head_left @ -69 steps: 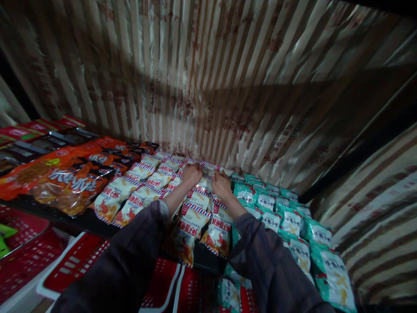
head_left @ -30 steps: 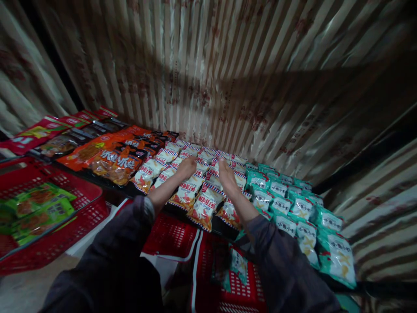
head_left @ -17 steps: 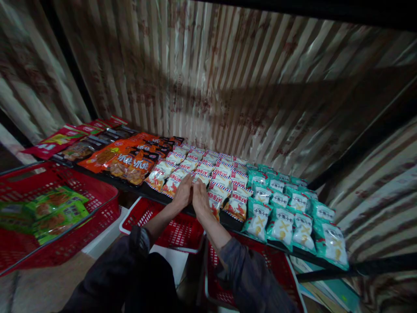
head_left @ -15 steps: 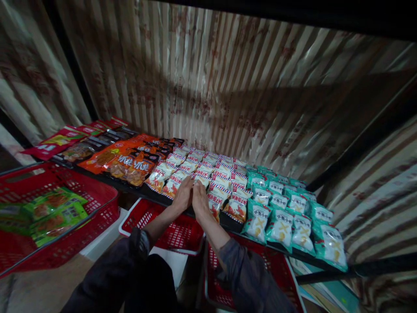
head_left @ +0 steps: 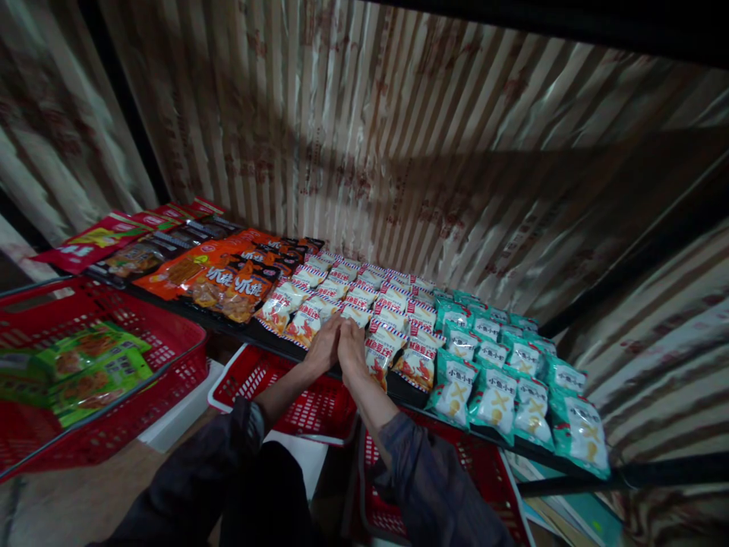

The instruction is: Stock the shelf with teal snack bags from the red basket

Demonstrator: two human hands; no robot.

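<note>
My left hand point(head_left: 324, 344) and my right hand point(head_left: 351, 348) are side by side, touching, at the front edge of a black shelf point(head_left: 273, 340). Their fingers are bent close together over a gap in the front row of small white snack bags. Whatever lies between or under them is hidden. Just left of my hands is a white snack bag point(head_left: 307, 322) with red print and a striped edge. To their right stands a similar snack bag point(head_left: 383, 349). Directly beyond the fingertips rests another white bag point(head_left: 358, 313) in the row behind.
Teal-and-white snack bags point(head_left: 494, 399) fill the shelf's right end. Orange bags point(head_left: 228, 285) and red bags point(head_left: 99, 241) lie at the left. A red basket point(head_left: 182, 349) holds green packets point(head_left: 102, 372). More red baskets point(head_left: 256, 372) sit beneath the shelf. A striped sheet point(head_left: 353, 152) hangs behind.
Both hands have drawn back slightly toward me, staying together. The view has shifted a little. The bags around them look unmoved.
</note>
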